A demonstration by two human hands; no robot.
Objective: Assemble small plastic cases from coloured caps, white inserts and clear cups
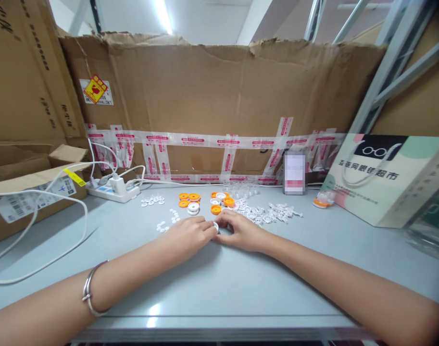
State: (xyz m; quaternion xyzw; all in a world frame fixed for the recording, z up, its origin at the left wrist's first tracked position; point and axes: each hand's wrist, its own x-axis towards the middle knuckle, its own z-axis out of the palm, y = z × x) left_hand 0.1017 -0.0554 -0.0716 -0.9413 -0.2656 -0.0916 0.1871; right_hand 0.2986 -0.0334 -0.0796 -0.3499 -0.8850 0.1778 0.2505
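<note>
Between my two hands, just above the grey table, is a small round white plastic piece (216, 227), mostly covered by fingers. My left hand (194, 234) is closed, its fingertips on the piece's left side. My right hand (239, 230) pinches the same piece from the right with thumb and fingers. Behind the hands lie orange round plastic cups (216, 209) and white ones among them. A white spool-like piece (193, 208) sits beyond my left hand, beside more orange cups (183, 196). A heap of small white plastic parts (266, 214) spreads behind my right hand.
Small white discs (162, 227) lie to the left, with clear plastic pieces (241, 188) at the back. A power strip (113, 192) with white cables, a phone (294, 173) leaning on the cardboard wall (219, 91), a paper bag (374, 187) and an open carton (31, 202) surround the work area.
</note>
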